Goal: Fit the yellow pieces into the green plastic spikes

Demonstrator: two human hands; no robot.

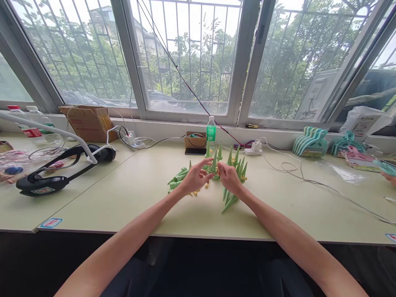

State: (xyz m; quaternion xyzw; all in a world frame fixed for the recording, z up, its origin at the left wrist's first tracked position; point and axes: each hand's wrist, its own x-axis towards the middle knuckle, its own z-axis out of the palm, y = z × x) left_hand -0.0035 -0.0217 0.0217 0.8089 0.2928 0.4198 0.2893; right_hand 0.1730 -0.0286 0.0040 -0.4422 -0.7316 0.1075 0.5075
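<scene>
Fingers spread, your left hand curves beside an upright green cone at the frame's centre; your right hand's fingers curl in opposite, pinching what, you cannot tell from here.

You appear to be fitting a small part to the cone; next likely calls for a steadying grip. Loose cones crowd beneath your right hand, green tubes lie left of centre, a bottle behind.

Single head-worn view, forward and down over the near hands and table to the windows beyond.
</scene>
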